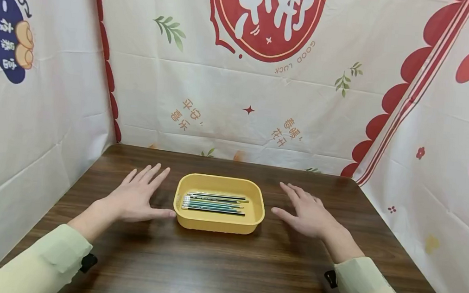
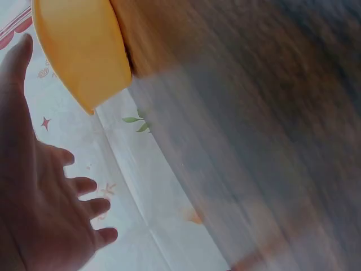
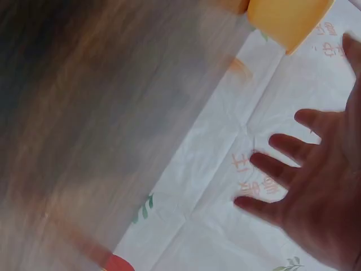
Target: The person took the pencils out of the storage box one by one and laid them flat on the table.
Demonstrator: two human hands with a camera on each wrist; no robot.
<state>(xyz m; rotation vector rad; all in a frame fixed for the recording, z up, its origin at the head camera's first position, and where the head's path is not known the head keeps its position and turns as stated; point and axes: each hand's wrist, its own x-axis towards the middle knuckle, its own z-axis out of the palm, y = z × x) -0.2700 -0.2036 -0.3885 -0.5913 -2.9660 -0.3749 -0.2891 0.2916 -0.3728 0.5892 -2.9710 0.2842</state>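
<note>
A yellow plastic basket (image 1: 219, 226) stands on the table, with several pencils (image 1: 214, 204) lying side by side in it, mostly dark and teal. To its left is my left hand (image 1: 139, 198), fingers spread and the thumb tip close to the basket's left rim; whether it touches cannot be told. On the other side my right hand (image 1: 306, 213) hovers apart from the basket, its fingers extended and holding nothing. Both wrist views show the spread fingers of the left hand (image 2: 51, 197) and right hand (image 3: 310, 164) near the basket's outer wall (image 2: 84, 51).
The dark wood-grain table (image 1: 215, 275) carries the basket near its middle. White printed cloth (image 1: 231, 85) hangs behind the table's far edge, and more cloth (image 1: 444, 193) closes off both sides.
</note>
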